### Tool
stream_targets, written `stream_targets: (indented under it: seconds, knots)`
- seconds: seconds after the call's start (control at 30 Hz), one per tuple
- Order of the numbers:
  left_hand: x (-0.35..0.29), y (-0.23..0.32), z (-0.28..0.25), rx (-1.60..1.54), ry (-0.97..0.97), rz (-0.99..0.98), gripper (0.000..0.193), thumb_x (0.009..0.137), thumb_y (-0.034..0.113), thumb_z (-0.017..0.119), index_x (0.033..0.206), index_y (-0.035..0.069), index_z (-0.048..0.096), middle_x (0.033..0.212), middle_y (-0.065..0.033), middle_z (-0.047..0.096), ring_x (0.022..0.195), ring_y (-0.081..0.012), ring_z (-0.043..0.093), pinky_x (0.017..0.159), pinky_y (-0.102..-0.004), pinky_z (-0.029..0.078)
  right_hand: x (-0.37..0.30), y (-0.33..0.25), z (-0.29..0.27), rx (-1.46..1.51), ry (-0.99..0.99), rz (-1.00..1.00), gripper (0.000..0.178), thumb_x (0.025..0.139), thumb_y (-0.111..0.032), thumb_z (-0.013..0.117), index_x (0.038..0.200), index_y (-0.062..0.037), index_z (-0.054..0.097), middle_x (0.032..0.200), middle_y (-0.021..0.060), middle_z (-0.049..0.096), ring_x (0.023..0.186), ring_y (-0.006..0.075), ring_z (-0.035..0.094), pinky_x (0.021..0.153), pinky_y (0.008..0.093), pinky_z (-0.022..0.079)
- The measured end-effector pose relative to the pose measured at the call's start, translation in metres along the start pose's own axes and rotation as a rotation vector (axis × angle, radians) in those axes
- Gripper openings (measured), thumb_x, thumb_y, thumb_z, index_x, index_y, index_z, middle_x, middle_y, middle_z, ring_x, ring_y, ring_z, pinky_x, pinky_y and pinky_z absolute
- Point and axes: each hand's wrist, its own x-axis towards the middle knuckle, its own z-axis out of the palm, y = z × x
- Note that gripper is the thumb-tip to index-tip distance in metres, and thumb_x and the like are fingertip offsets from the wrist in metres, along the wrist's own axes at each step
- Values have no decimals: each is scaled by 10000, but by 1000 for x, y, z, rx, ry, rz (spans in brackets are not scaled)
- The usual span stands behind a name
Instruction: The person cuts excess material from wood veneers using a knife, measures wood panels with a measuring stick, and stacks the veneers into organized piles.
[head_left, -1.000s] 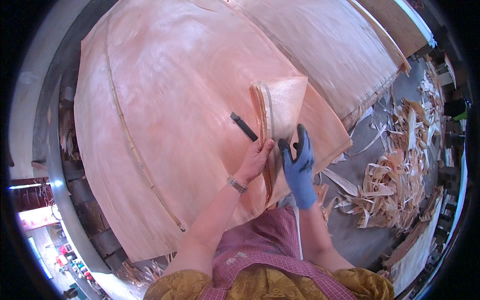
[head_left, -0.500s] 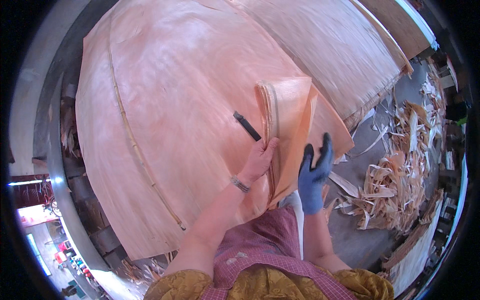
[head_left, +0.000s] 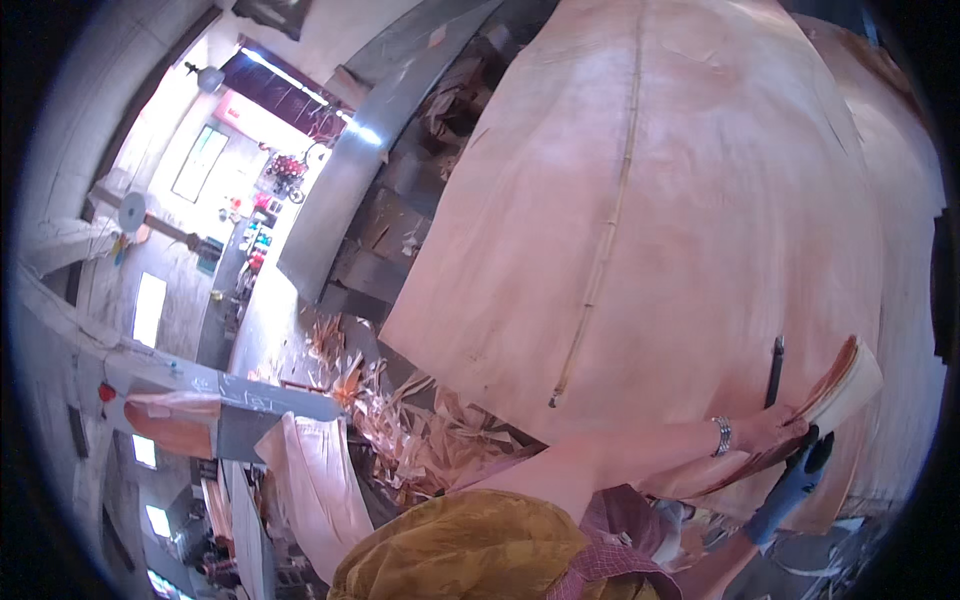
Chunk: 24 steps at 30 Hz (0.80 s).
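So, left hand [head_left: 772, 432] clamped on the folded veneer sheets [head_left: 848, 385] toward 4 o'clock, left forearm [head_left: 640, 455] stretched toward 3, gloved right hand [head_left: 785, 492] close below, its grip hard to tell, view swung left since before.

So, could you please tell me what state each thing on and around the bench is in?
Veneer, spread out
Stick, lying on the veneer
Black tool, one end by the left hand; whether held, unclear
Bundle, layered, held
Left hand, bare, closed on the bundle
Right hand, gloved, at the bundle; grip unclear
Wristband, worn
Scraps, loose, heaped
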Motion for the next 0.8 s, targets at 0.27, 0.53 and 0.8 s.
stream_targets:
  seconds: [0.27, 0.53, 0.8]
  knots:
    - [1, -2, 6, 46, 30, -39, 342, 988, 273, 515, 1079, -54, 559, 899, -1, 573, 849, -135, 503, 808, -305, 440, -4, -7, -4, 125, -32, 50, 505, 967, -233, 576, 1364, 49, 440, 1270, 159, 538, 1070, 231, 565, 874, 308, 503]
    - [-20, 15, 7, 55, 3, -344, 242, 969, 249, 553, 1018, 38, 659, 764, 41, 550, 709, -60, 487, 626, -254, 413, -11, 27, -41, 130, 112, 17, 282, 955, -125, 575, 1199, 14, 597, 1125, 66, 634, 991, 157, 569, 896, 298, 471]
    - [11, -3, 4, 192, -32, -260, 396, 988, 446, 496, 936, 60, 571, 777, 79, 457, 728, -32, 410, 637, -209, 387, -48, -83, -21, -616, 583, -509, 445, 853, -78, 667, 1264, 31, 537, 1213, 221, 594, 1078, 369, 591, 924, 383, 470]
